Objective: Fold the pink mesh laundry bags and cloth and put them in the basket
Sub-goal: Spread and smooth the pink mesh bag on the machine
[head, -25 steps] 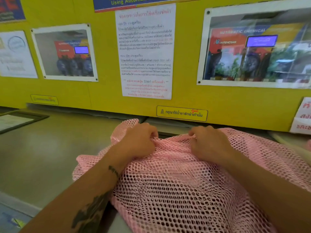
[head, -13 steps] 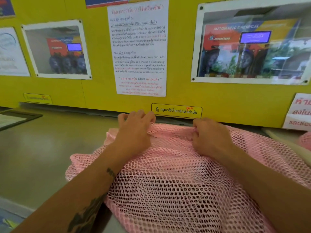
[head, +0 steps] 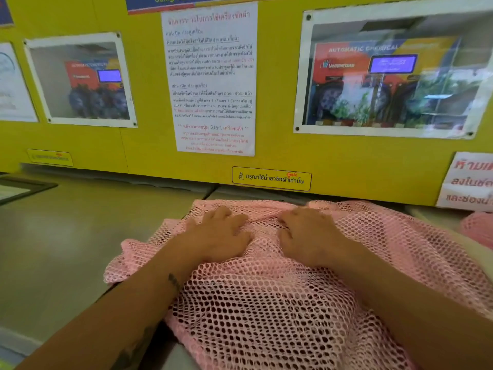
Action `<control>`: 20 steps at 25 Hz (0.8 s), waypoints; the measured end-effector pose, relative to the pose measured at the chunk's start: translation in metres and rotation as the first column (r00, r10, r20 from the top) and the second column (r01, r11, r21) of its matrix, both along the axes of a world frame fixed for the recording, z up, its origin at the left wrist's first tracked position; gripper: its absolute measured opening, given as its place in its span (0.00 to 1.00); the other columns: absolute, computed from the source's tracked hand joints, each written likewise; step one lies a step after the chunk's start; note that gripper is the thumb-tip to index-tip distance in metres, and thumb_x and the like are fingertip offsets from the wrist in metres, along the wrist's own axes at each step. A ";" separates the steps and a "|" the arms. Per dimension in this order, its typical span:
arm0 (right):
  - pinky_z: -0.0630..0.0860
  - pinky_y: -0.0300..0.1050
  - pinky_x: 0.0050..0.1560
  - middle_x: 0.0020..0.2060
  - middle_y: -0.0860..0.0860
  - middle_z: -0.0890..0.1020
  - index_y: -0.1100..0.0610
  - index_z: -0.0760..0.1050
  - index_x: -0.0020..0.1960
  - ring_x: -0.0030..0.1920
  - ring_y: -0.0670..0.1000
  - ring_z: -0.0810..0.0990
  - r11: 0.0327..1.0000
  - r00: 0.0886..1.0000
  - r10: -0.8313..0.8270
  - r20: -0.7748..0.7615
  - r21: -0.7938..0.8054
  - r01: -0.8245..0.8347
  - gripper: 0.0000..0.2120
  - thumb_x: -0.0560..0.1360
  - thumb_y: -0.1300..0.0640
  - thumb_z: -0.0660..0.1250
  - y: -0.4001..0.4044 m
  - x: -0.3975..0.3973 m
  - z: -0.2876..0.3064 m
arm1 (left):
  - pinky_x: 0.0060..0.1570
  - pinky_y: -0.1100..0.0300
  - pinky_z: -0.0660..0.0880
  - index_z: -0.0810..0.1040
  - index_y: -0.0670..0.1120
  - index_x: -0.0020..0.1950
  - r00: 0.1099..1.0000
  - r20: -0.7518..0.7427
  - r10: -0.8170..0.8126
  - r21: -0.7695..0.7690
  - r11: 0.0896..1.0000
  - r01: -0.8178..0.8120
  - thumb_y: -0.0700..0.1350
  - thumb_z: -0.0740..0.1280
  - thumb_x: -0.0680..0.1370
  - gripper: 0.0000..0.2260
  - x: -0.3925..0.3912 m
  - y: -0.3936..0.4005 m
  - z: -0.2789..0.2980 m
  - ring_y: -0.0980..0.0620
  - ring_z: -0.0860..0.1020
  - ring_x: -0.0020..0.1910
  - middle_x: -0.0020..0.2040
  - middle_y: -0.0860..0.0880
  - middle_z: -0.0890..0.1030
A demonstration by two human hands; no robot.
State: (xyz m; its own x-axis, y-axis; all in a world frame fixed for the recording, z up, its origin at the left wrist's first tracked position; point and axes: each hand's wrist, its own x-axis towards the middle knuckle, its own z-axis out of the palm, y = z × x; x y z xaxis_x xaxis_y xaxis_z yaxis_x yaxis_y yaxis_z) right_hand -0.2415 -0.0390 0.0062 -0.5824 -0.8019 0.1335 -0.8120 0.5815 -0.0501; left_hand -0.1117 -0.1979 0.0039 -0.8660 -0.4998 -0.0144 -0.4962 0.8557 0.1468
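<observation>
my left hand (head: 218, 236) and my right hand (head: 309, 236) lie side by side, palms down, on the pink open-weave mesh laundry bag (head: 266, 303), which is spread over the grey table (head: 66, 249) in front of the yellow wall (head: 149, 116) with its posted notices. the fingers of both hands look loosely spread and pressed flat on the netting near its far edge, holding nothing; motion blur keeps me from being sure of the right fingertips. i judge i am smoothing the bag before a fold. more pink mesh (head: 477, 228) shows at the right edge. no basket is in view. the risk i see: the mesh is slippery and bunched at the left corner, so pushing unevenly could skew the edges, snag a finger in the holes, or slide the near part off the table.
</observation>
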 end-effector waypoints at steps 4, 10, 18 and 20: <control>0.41 0.71 0.73 0.80 0.50 0.52 0.46 0.51 0.79 0.79 0.57 0.45 0.992 0.994 -0.011 0.105 0.126 -0.002 0.30 0.79 0.37 0.46 0.009 -0.007 -0.002 | 0.70 0.28 0.43 0.43 0.62 0.78 0.981 0.166 0.104 0.096 0.988 -0.121 0.78 0.48 0.67 0.42 0.004 -0.016 0.000 0.41 0.40 0.78 0.81 0.50 0.41; 0.49 0.68 0.74 0.78 0.52 0.59 0.44 0.57 0.77 0.77 0.57 0.56 0.979 0.974 0.135 0.182 0.126 -0.159 0.35 0.74 0.30 0.52 0.000 0.022 0.017 | 0.72 0.31 0.45 0.56 0.58 0.77 0.970 -0.061 0.237 -0.082 0.967 -0.241 0.73 0.56 0.71 0.38 0.006 -0.044 0.011 0.42 0.48 0.79 0.80 0.45 0.50; 0.45 0.58 0.77 0.80 0.53 0.44 0.43 0.42 0.79 0.79 0.56 0.44 0.891 0.934 0.176 0.310 0.353 -0.285 0.40 0.75 0.31 0.57 0.009 0.056 0.034 | 0.56 0.51 0.73 0.75 0.52 0.60 0.912 -0.393 0.114 0.016 0.993 -0.117 0.52 0.66 0.75 0.14 0.043 -0.021 0.033 0.48 0.74 0.54 0.57 0.50 0.75; 0.44 0.54 0.76 0.81 0.52 0.45 0.45 0.43 0.80 0.79 0.53 0.44 0.899 0.929 0.201 0.311 0.318 -0.301 0.39 0.77 0.35 0.58 0.011 0.056 0.035 | 0.53 0.54 0.73 0.76 0.52 0.58 0.949 -0.302 0.087 0.004 0.996 -0.090 0.56 0.66 0.74 0.15 0.065 -0.008 0.034 0.50 0.74 0.50 0.56 0.50 0.78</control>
State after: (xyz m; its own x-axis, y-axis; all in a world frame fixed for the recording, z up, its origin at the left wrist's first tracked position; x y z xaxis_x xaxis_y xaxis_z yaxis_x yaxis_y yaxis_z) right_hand -0.1855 -0.0285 0.0415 -0.3285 -0.8901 -0.3159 -0.9185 0.3790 -0.1125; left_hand -0.0464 -0.2064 0.0384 -0.7819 -0.5730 0.2457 -0.5036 0.8128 0.2928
